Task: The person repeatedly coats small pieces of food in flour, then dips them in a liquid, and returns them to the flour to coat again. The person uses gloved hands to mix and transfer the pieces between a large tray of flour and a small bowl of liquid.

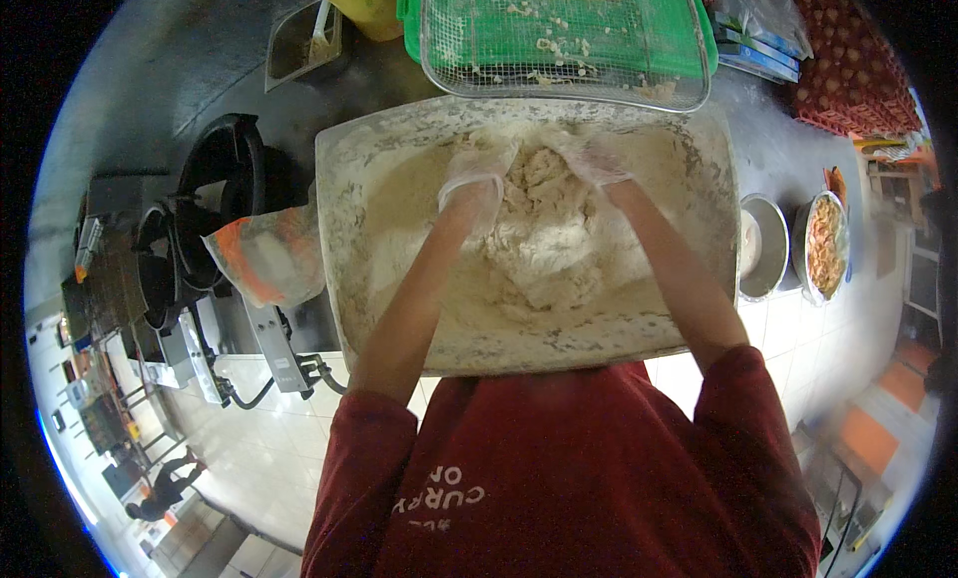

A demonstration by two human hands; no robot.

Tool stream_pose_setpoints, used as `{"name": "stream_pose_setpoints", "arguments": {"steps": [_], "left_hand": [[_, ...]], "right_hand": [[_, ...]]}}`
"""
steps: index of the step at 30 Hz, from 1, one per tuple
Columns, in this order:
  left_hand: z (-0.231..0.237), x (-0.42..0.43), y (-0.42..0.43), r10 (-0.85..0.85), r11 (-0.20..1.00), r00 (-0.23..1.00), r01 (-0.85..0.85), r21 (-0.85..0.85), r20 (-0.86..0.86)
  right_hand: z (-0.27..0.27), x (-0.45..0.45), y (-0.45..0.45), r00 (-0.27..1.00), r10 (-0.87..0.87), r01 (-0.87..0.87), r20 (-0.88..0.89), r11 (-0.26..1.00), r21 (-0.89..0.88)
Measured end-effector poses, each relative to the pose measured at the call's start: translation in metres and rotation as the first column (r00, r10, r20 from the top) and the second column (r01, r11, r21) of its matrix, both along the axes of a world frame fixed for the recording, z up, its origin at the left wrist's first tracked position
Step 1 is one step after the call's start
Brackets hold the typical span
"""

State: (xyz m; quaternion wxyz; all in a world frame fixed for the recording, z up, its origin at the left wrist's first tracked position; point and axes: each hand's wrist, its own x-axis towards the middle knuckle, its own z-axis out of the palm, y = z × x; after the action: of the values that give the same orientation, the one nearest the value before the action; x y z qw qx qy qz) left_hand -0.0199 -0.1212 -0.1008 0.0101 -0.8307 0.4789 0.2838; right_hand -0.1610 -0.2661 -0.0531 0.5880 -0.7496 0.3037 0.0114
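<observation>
A large rectangular plastic tub (pixel 524 361) lies before me, its walls crusted with flour. Pale flour (pixel 404 211) covers the bottom, heaped in the middle with lumpy flour-coated pieces (pixel 542 174); what they are I cannot tell. My left hand (pixel 479 166), in a thin see-through glove, reaches into the far side of the heap. Opposite it, my gloved right hand (pixel 595 159) angles in from the right. The lumpy pieces lie between both hands. Flour and blur hide the fingertips, so any grip is unclear.
Beyond the tub, a wire-mesh basket (pixel 561 84) with crumbs rests on a green lid (pixel 412 24). At left are black pans (pixel 254 166) and a plastic bag (pixel 262 256). At right stand a metal bowl (pixel 775 248) and a bowl of food pieces (pixel 823 248). Another person (pixel 161 492) is far off.
</observation>
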Motion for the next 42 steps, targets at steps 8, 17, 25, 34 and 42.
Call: {"name": "stream_pose_setpoints", "arguments": {"steps": [8,17,25,34,42], "left_hand": [[0.027,0.000,0.032,-0.474,0.848,0.867,0.496,-0.183,0.155],[0.034,-0.035,0.072,-0.026,0.911,0.908,-0.150,-0.383,-0.418],[-0.044,-0.038,0.072,0.363,0.892,0.695,-0.452,0.015,-0.620],[-0.090,0.020,0.082,-0.229,0.641,0.541,-0.543,-0.543,-0.810],[0.089,-0.006,0.085,0.219,0.961,0.846,-0.102,0.255,-0.486]], "right_hand": [[0.009,-0.038,0.004,0.991,-0.123,0.137,-0.062,0.906,0.400],[-0.052,-0.045,0.048,0.815,0.441,-0.526,-0.376,0.836,-0.159],[-0.028,-0.059,0.050,0.955,0.113,-0.138,-0.273,0.988,-0.072],[0.016,-0.049,0.034,0.942,-0.300,0.330,-0.148,0.905,0.270],[0.036,-0.091,0.004,0.934,0.258,-0.199,-0.246,0.950,0.239]]}}
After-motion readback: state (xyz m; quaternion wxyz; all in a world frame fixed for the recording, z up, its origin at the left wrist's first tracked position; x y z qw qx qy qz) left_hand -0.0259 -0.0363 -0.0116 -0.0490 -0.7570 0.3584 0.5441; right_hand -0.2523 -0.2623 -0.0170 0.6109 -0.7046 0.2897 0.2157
